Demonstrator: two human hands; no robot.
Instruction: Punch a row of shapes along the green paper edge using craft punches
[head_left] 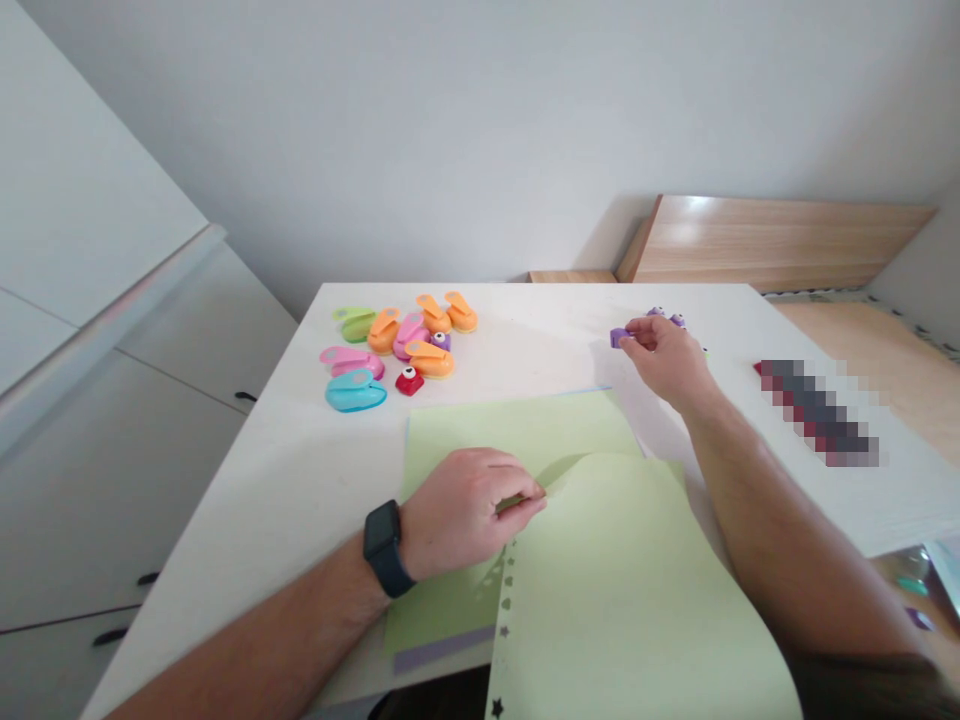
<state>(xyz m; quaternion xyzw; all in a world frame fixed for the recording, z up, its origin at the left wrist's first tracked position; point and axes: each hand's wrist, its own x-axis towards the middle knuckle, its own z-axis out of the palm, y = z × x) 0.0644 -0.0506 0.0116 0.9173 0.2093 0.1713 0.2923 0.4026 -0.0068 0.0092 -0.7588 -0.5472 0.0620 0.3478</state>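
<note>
My left hand (476,510), with a dark watch (384,545) on its wrist, pinches the edge of a light green paper sheet (622,580). Along that sheet's left edge runs a row of small punched shapes, a star among them. The sheet bends up over a stack of green paper (450,430) lying on the table, with a purple sheet (442,650) showing beneath. Farther off to the right, my right hand (664,355) grips a small purple craft punch (620,338) between thumb and fingers. More small purple punches (677,320) stand just behind that hand, partly hidden by it.
At the back left of the white table (300,480) sits a group of lever punches, including a blue punch (356,392), a pink punch (352,362) and an orange punch (461,313). A small red punch (409,381) lies near them. A pixelated dark object (817,412) rests at right.
</note>
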